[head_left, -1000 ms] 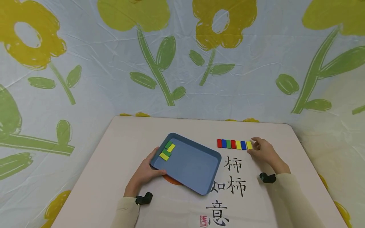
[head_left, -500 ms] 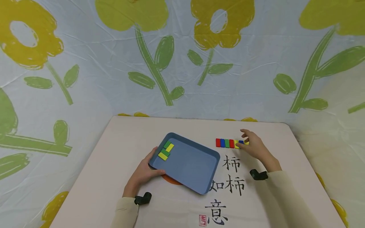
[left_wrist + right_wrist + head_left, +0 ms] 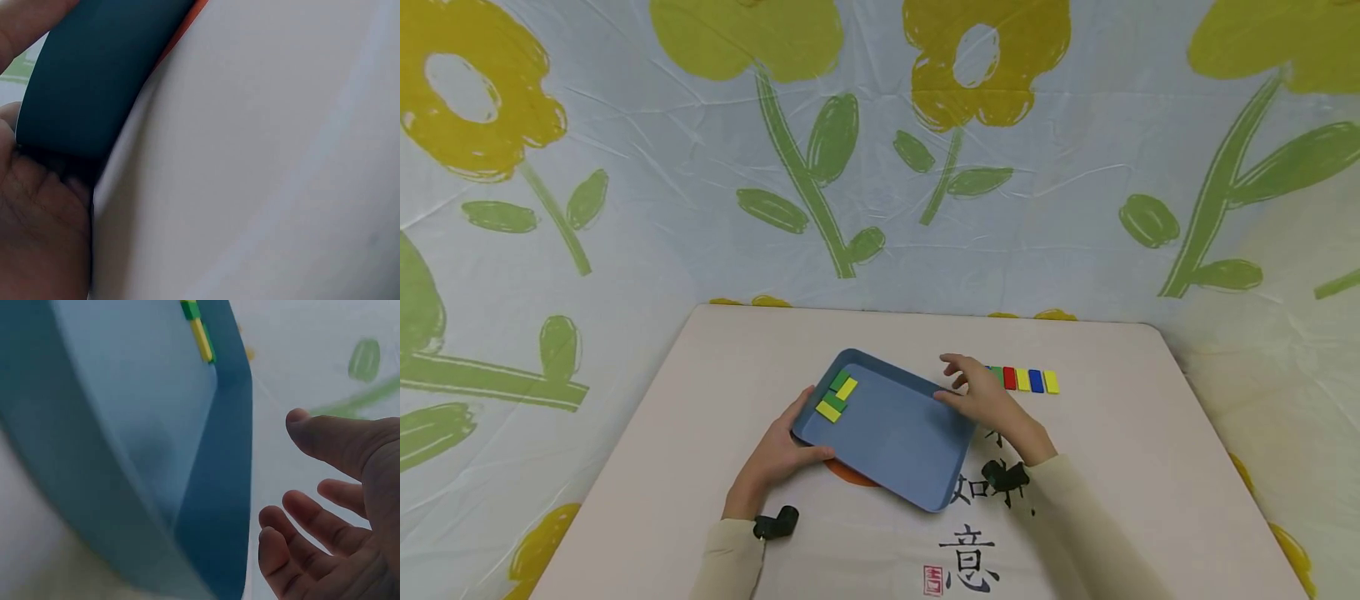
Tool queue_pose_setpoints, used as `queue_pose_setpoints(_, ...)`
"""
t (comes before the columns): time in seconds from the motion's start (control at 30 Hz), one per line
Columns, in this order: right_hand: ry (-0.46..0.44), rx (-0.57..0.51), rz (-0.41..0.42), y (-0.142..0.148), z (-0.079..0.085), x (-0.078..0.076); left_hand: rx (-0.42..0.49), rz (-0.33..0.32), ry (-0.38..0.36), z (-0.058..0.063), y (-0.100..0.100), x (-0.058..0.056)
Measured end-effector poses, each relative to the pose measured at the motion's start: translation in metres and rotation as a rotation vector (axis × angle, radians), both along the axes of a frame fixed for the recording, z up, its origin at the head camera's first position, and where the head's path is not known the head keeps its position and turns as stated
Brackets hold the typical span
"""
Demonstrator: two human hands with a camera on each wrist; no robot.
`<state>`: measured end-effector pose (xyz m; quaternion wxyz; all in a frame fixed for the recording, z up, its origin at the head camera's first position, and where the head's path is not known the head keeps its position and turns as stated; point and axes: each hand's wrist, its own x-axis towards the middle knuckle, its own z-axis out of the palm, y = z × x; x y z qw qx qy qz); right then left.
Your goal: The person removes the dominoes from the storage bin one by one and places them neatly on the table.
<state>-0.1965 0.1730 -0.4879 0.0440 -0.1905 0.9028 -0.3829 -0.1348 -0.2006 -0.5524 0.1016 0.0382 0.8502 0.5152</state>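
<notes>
A blue-grey rectangular tray (image 3: 895, 450) lies at an angle on the table. My left hand (image 3: 775, 454) grips its left corner, thumb along the near rim; in the left wrist view the fingers reach under the tray wall (image 3: 81, 81). Several small green and yellow tiles (image 3: 828, 410) lie inside, near the left end. Over the tray's right far rim hovers my right hand (image 3: 992, 408), fingers loosely bent and apart from the thumb. Nothing shows between them in the right wrist view, where the same hand (image 3: 337, 512) appears beside the tray wall (image 3: 219, 462).
To the right of the tray, a row of coloured tiles (image 3: 1022, 380) lies on the table (image 3: 1120, 392); the right hand hides its left end. Black brush characters (image 3: 970, 558) and a red seal (image 3: 932, 581) mark the cloth. A flowered curtain (image 3: 880, 167) stands behind.
My right hand has moved left from the right end of the tile row to above the tray's right side. The left hand and tray have stayed in place.
</notes>
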Motion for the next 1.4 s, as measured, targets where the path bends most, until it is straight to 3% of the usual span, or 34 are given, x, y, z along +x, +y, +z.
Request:
queue_pose_setpoints(0.27,-0.027,-0.022,0.101,-0.047,-0.007,0.003,-0.004,0.001,-0.019,0.001,0.002,0.0)
queue_pose_setpoints(0.63,0.0,0.084,0.223,-0.099,-0.032,-0.015,-0.003,0.006,-0.018,0.001,0.001,0.0)
queue_pose_setpoints(0.87,0.014,0.142,0.23,-0.122,-0.033,-0.019,-0.004,-0.003,-0.005,-0.001,0.001,-0.001)
queue_pose_setpoints(1.1,0.064,0.193,0.215,-0.131,-0.039,-0.023,0.002,-0.013,0.008,-0.001,0.0,-0.001)
queue_pose_setpoints(1.4,0.053,0.204,0.177,-0.139,-0.041,-0.025,0.001,-0.008,0.001,0.0,0.0,0.0)
